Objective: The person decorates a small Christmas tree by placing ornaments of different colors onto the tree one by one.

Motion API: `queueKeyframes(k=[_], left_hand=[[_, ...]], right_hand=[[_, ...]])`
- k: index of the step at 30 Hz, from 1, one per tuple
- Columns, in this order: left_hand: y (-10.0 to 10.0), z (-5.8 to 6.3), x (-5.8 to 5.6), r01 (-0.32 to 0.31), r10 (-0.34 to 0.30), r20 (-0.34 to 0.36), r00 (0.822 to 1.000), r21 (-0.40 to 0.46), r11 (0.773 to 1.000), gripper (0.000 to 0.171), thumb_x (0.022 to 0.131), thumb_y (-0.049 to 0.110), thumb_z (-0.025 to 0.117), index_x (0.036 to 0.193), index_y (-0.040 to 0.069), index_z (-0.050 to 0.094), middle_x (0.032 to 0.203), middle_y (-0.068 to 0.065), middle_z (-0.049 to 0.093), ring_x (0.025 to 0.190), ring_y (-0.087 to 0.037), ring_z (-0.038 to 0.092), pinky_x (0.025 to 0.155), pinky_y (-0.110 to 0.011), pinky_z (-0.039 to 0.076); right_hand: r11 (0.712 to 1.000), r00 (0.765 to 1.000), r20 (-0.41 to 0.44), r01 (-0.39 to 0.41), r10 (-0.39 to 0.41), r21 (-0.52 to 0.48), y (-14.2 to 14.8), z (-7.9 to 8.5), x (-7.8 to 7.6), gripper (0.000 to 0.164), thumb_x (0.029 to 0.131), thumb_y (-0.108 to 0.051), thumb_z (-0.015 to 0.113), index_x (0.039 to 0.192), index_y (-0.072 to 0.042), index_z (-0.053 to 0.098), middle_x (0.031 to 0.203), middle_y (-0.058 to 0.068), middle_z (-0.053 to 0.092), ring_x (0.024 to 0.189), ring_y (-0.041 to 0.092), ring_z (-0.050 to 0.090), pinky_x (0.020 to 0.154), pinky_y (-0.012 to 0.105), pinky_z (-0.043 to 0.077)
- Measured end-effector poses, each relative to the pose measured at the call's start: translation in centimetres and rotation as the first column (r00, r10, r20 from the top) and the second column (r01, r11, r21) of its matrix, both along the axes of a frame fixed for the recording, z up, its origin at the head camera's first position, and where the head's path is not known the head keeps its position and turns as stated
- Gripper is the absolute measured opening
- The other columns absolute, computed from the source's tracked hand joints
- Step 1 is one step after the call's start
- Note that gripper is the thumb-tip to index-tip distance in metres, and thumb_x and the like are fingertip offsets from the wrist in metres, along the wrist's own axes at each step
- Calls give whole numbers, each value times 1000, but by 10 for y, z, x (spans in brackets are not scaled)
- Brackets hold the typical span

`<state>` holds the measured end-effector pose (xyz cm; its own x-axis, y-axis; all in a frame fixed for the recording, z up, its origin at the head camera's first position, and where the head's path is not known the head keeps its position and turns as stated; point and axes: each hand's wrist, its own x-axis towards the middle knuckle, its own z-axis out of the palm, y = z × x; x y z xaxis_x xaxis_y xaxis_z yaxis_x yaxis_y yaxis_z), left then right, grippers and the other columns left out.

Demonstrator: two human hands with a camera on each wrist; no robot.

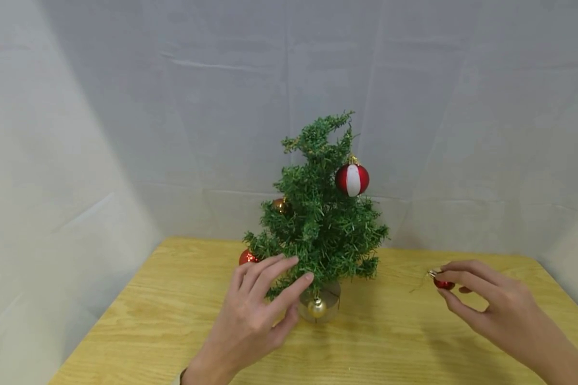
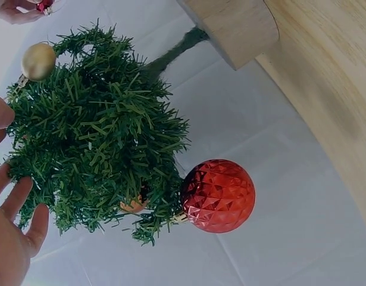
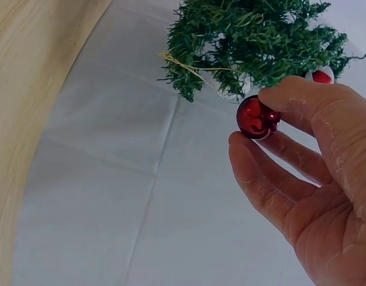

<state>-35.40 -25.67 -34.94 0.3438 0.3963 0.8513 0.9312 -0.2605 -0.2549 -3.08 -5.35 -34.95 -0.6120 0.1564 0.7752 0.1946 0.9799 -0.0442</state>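
A small artificial Christmas tree [image 1: 318, 214] stands upright on its wooden base [image 2: 239, 27]. My right hand [image 1: 496, 299] pinches a small shiny red bauble [image 3: 254, 118] between thumb and fingertips, to the right of the tree. From the bauble's cap trails a loop of gold string [image 3: 197, 72]. My left hand [image 1: 260, 310] is at the tree's lower front left, its fingers spread loosely and fingertips right at the branches. Just beside it hang a gold bauble [image 1: 317, 307] low at the front and a textured red bauble [image 2: 218, 195] on the left.
A red-and-white striped bauble [image 1: 352, 179] hangs at the tree's upper right. On the left side, partly covered by branches, sits a copper-coloured bauble [image 1: 280, 205]. The wooden table [image 1: 173, 299] ends at a pale cloth backdrop [image 1: 221, 133] behind the tree.
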Motion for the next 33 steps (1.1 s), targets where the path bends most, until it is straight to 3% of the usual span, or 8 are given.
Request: queueKeyframes(k=[7,12,16,23,33], left_hand=[[0,0,0,-1,1,11,1000,-10,1000,36,102,23,46,126,17,71,129,-12,67,114,-30,63,86,-50,49],[-1,-1,1,-9,10,21,1000,-28,1000,36,103,23,45,127,17,71,130,-11,67,115,-30,63,87,-50,48],[-1,-1,1,-13,13,23,1000,-27,1000,36,102,23,46,127,17,71,130,-11,67,115,-30,63,87,-50,47],[-1,-1,1,-8,9,34,999,-29,1000,36,102,23,47,128,17,70,130,-11,66,115,-30,62,86,-50,46],[0,2,1,9,-9,48,999,-11,1000,35,100,22,49,128,17,71,130,-12,66,116,-30,62,86,-50,45]], right_hand=[[1000,1000,8,-12,12,0,-9,6,-3,45,105,-51,45,95,-20,76,102,-7,71,84,-7,64,68,5,51],[999,999,11,-30,30,-21,-17,9,-4,45,105,-52,46,97,-20,77,105,-6,71,95,-13,61,71,4,51],[997,996,-39,-80,80,-7,-22,12,-8,43,105,-49,48,98,-18,77,105,-3,72,102,-14,60,73,3,50],[992,988,-93,-121,123,27,-33,18,-16,42,106,-46,49,97,-15,78,102,1,73,102,-12,62,75,3,51],[979,975,-95,-199,203,51,-43,19,-25,37,106,-40,52,101,-13,78,103,3,73,105,-8,63,83,5,52]])
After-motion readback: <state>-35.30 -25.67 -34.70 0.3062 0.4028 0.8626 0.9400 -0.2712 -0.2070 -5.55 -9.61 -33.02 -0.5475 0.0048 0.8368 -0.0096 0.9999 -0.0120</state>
